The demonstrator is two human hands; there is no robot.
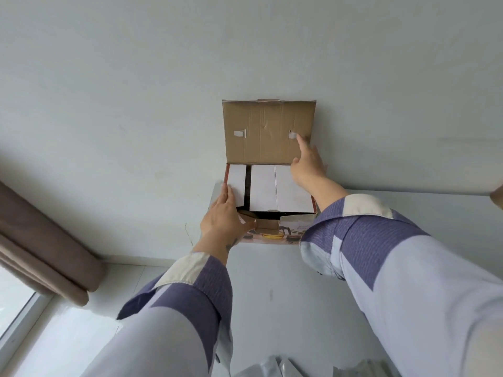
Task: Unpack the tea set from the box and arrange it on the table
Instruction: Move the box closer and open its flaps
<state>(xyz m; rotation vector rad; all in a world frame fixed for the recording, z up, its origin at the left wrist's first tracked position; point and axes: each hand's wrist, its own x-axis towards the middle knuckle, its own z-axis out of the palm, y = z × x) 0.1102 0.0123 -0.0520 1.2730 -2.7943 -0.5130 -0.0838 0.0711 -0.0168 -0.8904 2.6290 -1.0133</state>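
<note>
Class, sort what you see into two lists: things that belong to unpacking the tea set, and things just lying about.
Belongs to the job:
box
lid
white inserts
table
left hand
right hand

Lying about:
curtain
silvery packets

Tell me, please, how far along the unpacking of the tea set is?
Early. Done: the box lid stands open. In hand: the right hand touches the lid, the left hand rests on the white inner flaps. Left: no tea piece is visible yet.
</note>
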